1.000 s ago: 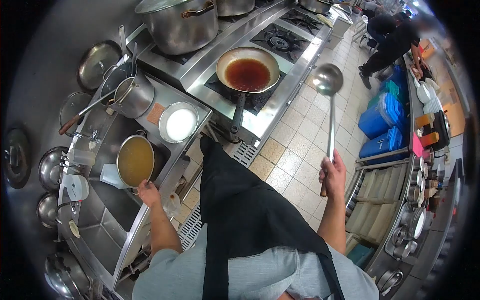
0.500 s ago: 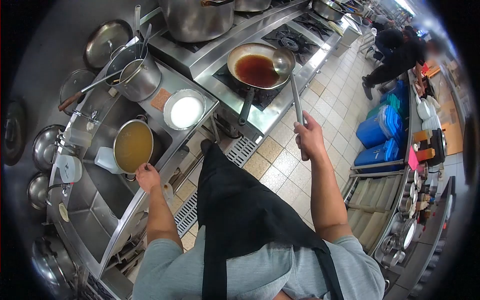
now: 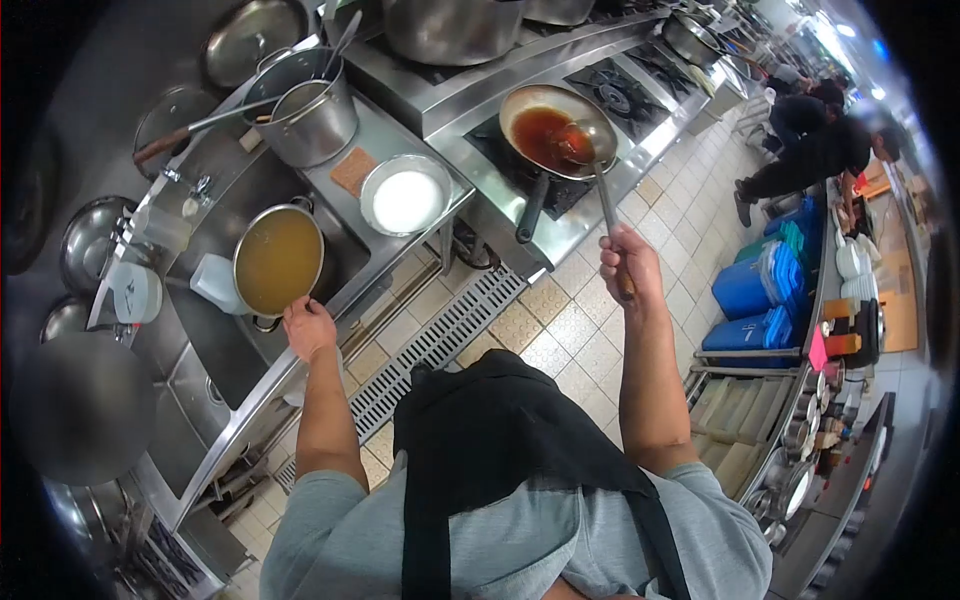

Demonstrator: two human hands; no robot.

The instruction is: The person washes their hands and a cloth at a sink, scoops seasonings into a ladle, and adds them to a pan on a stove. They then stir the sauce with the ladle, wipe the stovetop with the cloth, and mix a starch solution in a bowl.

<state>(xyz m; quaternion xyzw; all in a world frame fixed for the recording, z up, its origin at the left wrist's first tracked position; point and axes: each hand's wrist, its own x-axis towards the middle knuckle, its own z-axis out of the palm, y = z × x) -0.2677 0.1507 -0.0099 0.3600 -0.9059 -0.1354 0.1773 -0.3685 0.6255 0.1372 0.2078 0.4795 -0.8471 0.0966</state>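
My right hand [image 3: 632,264] is wrapped round the wooden-ended handle of a long metal ladle [image 3: 608,195]. The ladle's bowl is inside a frying pan [image 3: 548,93] on the stove, dipped in reddish-brown liquid [image 3: 541,137]. The pan's dark handle [image 3: 533,208] points toward me, untouched. At the sink, my left hand [image 3: 309,328] is closed at the near rim of a two-handled pot [image 3: 321,262] of yellowish, cloudy liquid; the fingers' exact hold is partly hidden. A white plastic container [image 3: 216,283] leans beside this pot.
A bowl of white stuff [image 3: 407,200] and a brown sponge [image 3: 353,171] are on the steel counter, by a tall pot [image 3: 315,130] with utensils. Large pots stand at the stove's back. Blue bins [image 3: 745,285] line the right side. Another person [image 3: 806,160] bends over farther off.
The ladle's bowl has gone from above the pan's right edge down into the reddish liquid. My left hand stays at the pot's rim. The whole view has shifted slightly.
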